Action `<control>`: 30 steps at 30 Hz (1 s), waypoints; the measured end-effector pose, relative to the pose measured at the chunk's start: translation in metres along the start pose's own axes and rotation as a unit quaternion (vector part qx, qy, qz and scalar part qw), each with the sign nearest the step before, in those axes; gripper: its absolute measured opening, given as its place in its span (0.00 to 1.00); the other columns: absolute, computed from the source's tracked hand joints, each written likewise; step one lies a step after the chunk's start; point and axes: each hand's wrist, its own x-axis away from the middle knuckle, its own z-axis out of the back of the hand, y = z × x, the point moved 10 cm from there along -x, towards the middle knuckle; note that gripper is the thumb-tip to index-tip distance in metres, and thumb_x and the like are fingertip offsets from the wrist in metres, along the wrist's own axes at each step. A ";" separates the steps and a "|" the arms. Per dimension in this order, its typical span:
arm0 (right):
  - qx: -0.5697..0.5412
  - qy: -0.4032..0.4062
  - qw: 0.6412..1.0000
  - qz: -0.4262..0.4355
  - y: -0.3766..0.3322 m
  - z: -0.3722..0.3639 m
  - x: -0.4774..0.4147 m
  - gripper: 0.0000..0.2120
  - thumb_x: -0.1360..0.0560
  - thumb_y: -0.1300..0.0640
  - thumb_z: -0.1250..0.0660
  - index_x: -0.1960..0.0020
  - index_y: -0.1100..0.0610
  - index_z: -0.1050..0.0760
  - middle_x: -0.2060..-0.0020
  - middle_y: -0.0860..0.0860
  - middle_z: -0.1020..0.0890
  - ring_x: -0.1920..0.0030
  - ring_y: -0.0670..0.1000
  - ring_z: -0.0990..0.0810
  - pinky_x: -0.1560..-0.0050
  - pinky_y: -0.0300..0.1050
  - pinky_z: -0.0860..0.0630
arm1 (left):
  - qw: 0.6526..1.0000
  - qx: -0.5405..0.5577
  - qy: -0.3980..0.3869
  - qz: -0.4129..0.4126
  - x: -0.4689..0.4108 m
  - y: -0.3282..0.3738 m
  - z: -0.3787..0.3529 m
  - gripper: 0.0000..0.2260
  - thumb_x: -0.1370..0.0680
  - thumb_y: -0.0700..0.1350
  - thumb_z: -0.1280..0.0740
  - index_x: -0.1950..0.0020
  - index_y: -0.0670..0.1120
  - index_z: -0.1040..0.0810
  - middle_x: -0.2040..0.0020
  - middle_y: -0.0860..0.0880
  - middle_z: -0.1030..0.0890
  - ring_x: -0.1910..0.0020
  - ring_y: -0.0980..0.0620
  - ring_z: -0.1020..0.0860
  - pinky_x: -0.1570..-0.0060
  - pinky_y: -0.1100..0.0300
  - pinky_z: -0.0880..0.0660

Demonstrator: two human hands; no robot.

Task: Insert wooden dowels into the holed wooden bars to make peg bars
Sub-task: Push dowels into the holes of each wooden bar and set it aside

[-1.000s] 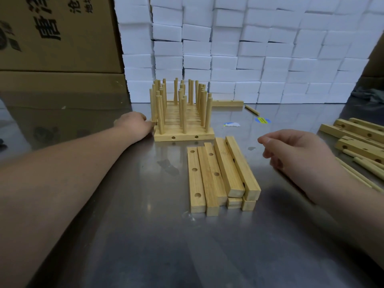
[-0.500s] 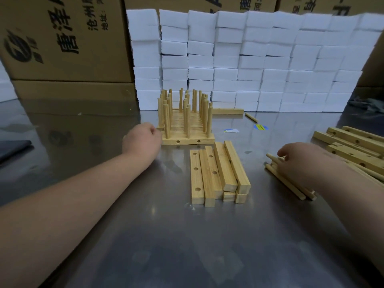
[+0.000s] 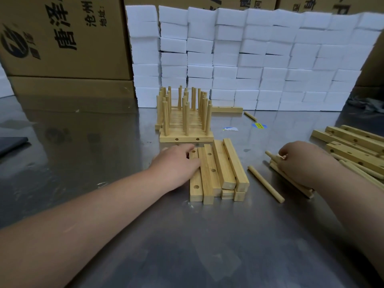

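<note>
- My left hand (image 3: 176,165) lies against the leftmost of the holed bars (image 3: 220,169), a small two-layer stack in the middle of the table (image 3: 207,246).
- Its fingers (image 3: 187,148) are pressed together at the far end of that bar, beside a hole. I cannot tell whether they curl round the wood.
- My right hand (image 3: 301,163) is to the right of the stack, on a bundle of dowels (image 3: 273,163) lying flat on the table.
- Its fingers (image 3: 283,152) are curled and pinching the far ends of the dowels.
- One loose dowel (image 3: 266,183) lies between the stack and the bundle, touching neither.
- Finished peg bars (image 3: 185,121), pegs upright, stand in a row just beyond the stack, toward the far edge.
- More bars with holes (image 3: 353,150) and more sticks are piled near the right edge.
- White foam blocks (image 3: 249,59) are stacked along the far edge, with cardboard boxes (image 3: 62,38) at the far left corner.
</note>
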 end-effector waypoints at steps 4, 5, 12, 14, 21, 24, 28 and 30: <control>-0.024 0.020 0.999 -0.013 0.001 0.006 0.000 0.15 0.24 0.53 0.40 0.39 0.55 0.27 0.44 0.53 0.23 0.44 0.55 0.26 0.57 0.42 0.33 | 1.000 0.026 -0.003 0.002 0.002 -0.001 0.001 0.25 0.27 0.52 0.36 0.30 0.55 0.33 0.34 0.53 0.27 0.36 0.50 0.30 0.38 0.54 0.33; -0.038 0.027 0.999 -0.018 0.002 0.007 0.001 0.16 0.24 0.53 0.40 0.38 0.53 0.28 0.43 0.52 0.23 0.43 0.55 0.26 0.55 0.42 0.33 | 1.000 0.028 -0.006 0.003 0.002 -0.001 0.000 0.25 0.27 0.52 0.36 0.30 0.55 0.33 0.34 0.53 0.27 0.36 0.50 0.30 0.38 0.55 0.32; -0.036 0.051 0.998 0.001 -0.006 0.008 0.001 0.13 0.25 0.61 0.41 0.43 0.55 0.25 0.50 0.54 0.21 0.52 0.55 0.25 0.60 0.42 0.32 | 0.999 -0.007 -0.024 -0.034 0.007 0.012 -0.002 0.27 0.26 0.54 0.39 0.27 0.58 0.40 0.27 0.51 0.36 0.29 0.49 0.38 0.31 0.49 0.39; -0.051 0.103 0.993 0.006 -0.005 0.021 0.002 0.11 0.25 0.62 0.42 0.47 0.56 0.24 0.57 0.55 0.22 0.59 0.55 0.27 0.67 0.42 0.35 | 0.999 -0.029 -0.014 -0.033 0.008 0.012 0.000 0.28 0.26 0.55 0.40 0.26 0.56 0.41 0.27 0.51 0.36 0.29 0.48 0.38 0.31 0.50 0.40; -0.229 0.183 0.945 0.144 -0.043 0.044 0.042 0.11 0.23 0.56 0.39 0.47 0.48 0.20 0.63 0.47 0.20 0.66 0.49 0.26 0.66 0.42 0.33 | 0.990 -0.119 -0.064 -0.033 0.007 0.010 -0.013 0.27 0.21 0.59 0.47 0.24 0.53 0.47 0.25 0.49 0.41 0.26 0.49 0.45 0.27 0.47 0.49; -0.260 0.138 0.942 0.163 -0.056 0.032 0.047 0.14 0.23 0.57 0.40 0.43 0.45 0.23 0.51 0.43 0.19 0.55 0.47 0.23 0.57 0.40 0.33 | 0.991 -0.110 -0.060 -0.055 0.005 0.011 -0.012 0.21 0.19 0.54 0.51 0.25 0.52 0.42 0.25 0.50 0.39 0.26 0.49 0.43 0.28 0.46 0.49; -0.277 0.106 0.937 0.185 -0.063 0.029 0.049 0.16 0.25 0.61 0.41 0.43 0.44 0.28 0.57 0.35 0.23 0.57 0.42 0.26 0.61 0.38 0.33 | 0.997 -0.052 -0.043 -0.049 0.003 0.009 -0.008 0.16 0.20 0.51 0.46 0.33 0.55 0.31 0.35 0.51 0.26 0.34 0.48 0.32 0.34 0.51 0.38; -0.277 0.098 0.936 0.194 -0.065 0.029 0.050 0.13 0.25 0.60 0.41 0.47 0.43 0.29 0.58 0.36 0.22 0.59 0.40 0.26 0.63 0.34 0.32 | 0.999 0.014 -0.021 -0.044 0.001 0.008 -0.004 0.11 0.21 0.50 0.41 0.39 0.57 0.27 0.44 0.55 0.23 0.40 0.51 0.27 0.48 0.61 0.32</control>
